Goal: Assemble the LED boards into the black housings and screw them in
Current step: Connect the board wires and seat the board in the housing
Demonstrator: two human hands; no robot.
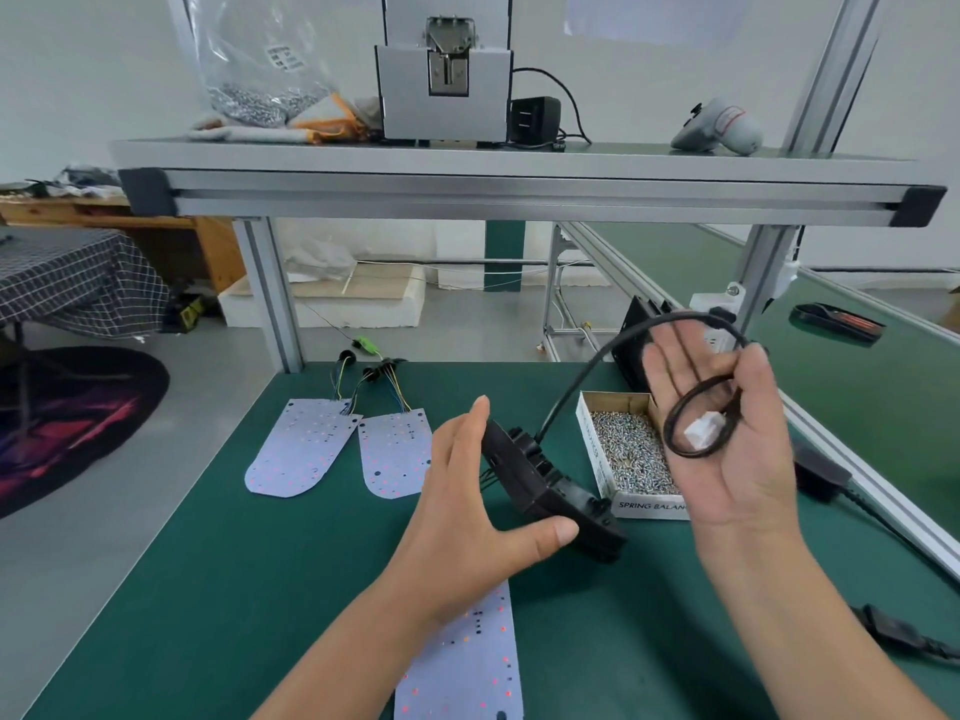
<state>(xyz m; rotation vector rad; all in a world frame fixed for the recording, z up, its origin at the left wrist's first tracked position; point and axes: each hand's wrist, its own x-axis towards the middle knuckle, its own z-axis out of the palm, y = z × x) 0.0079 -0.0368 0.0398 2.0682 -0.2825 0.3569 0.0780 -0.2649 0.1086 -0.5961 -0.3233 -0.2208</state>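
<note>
My left hand (467,506) grips a black housing (550,491), tilted on edge above the green mat, thumb under it and fingers behind it. From the housing a black cable (582,387) arcs up to my right hand (722,433), raised palm up. The cable is coiled in a loop there, with its white connector (702,431) lying on the palm and the thumb and a finger pinching the loop. Two white LED boards (304,446) (395,452) with coloured wires lie flat on the mat at the left. A third LED board (467,662) lies under my left forearm.
An open cardboard box of screws (631,452) sits right of the housing. More black housings (636,335) stand behind it. An aluminium shelf (519,192) overhead carries a screw feeder (444,70) and a bag of screws (260,98). A power cable (904,636) lies at the right edge.
</note>
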